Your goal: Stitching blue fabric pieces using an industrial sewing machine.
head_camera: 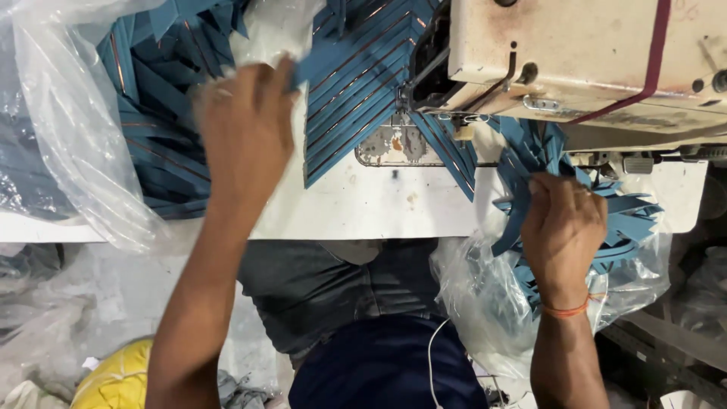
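While the sewing machine [591, 60] waits: the step looks like feeding.
Left hand [246, 125]: pinches a blue strip [318, 64] over the table [379, 204].
Right hand [564, 227]: closed on blue strips [628, 220].
Next: careful lining up.

Both arms are stretching forward toward the sewing machine [591, 60]. The left hand [246, 129] is lying blurred, fingers together, left of it; the right hand [562, 227] is curling closed just below it.

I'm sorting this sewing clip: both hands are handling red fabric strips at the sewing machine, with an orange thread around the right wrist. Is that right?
Not quite. The head view shows blue fabric strips, not red. The left hand and right hand handle them at the sewing machine, with the orange thread around the right wrist.
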